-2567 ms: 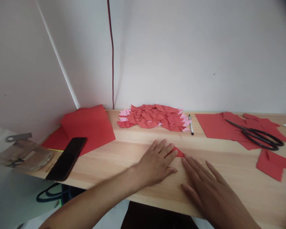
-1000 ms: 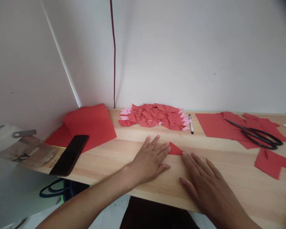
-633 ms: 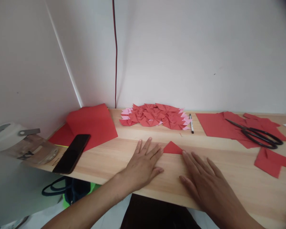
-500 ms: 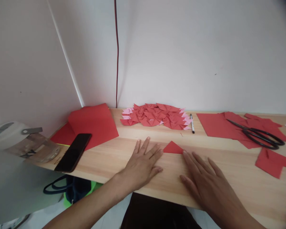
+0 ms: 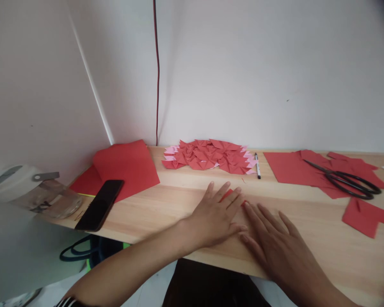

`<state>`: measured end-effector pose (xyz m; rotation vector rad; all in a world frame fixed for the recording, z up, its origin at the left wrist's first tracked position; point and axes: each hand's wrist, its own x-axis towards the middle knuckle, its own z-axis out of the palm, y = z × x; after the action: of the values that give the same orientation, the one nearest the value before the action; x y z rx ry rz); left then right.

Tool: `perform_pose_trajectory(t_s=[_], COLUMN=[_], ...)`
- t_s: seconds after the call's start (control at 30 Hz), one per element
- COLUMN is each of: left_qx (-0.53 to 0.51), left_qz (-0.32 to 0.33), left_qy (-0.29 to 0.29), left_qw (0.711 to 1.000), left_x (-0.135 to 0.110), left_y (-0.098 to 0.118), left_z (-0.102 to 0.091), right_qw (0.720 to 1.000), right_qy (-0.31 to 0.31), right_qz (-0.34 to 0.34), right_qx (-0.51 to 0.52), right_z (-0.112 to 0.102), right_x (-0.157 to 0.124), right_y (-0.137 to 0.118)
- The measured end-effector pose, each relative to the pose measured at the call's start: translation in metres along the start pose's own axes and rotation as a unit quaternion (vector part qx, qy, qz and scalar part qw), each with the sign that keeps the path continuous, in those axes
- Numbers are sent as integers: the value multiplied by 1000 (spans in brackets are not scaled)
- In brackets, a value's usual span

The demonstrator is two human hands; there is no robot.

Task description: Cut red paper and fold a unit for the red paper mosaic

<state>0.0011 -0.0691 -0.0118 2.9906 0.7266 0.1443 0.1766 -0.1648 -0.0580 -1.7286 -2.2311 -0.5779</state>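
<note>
A small folded piece of red paper (image 5: 226,195) lies on the wooden table, mostly covered by my left hand (image 5: 216,217). That hand is flat over it with the fingers spread. My right hand (image 5: 275,241) also lies flat, its index fingertip touching the paper's right corner. Behind them, against the wall, sits a pile of folded red and pink paper pieces (image 5: 208,155). A marker pen (image 5: 257,166) lies just right of the pile.
Black-handled scissors (image 5: 348,179) rest on red paper sheets (image 5: 284,168) at the right. A cut red scrap (image 5: 361,217) lies nearer me. At left are a large red sheet (image 5: 128,168), a phone (image 5: 99,204) and a clear plastic bottle (image 5: 57,200) at the table's edge.
My left hand has slid right, from beside the red paper triangle to on top of it, hiding most of it. The right hand has stayed at the right corner.
</note>
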Motion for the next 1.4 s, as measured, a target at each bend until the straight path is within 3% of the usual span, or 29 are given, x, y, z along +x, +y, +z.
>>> perform_pose_trajectory(t_s=[0.1, 0.17, 0.67, 0.87, 1.03, 1.17, 1.4], left_qx=[-23, -29, -5, -3, -35, -22, 50], left_qz=[5, 0, -38, -46, -50, -52, -12], left_qy=[-38, -32, 21, 33, 32, 34, 51], left_qw=[999, 999, 999, 998, 998, 998, 997], left_x=[15, 17, -20, -20, -20, -19, -27], left_y=[-3, -7, -23, -20, -19, -18, -11], left_z=[8, 13, 21, 21, 18, 19, 19], right_qw=[1000, 1000, 999, 999, 996, 994, 995], right_qy=[-6, -13, -17, -25, -28, -34, -9], right_qz=[8, 14, 6, -19, -72, -62, -67], right_qx=[2, 6, 32, 30, 54, 80, 73], right_z=[1, 2, 1, -7, 8, 23, 22], right_x=[-1, -2, -3, 25, 48, 49, 47], right_y=[0, 1, 8, 10, 4, 1, -2])
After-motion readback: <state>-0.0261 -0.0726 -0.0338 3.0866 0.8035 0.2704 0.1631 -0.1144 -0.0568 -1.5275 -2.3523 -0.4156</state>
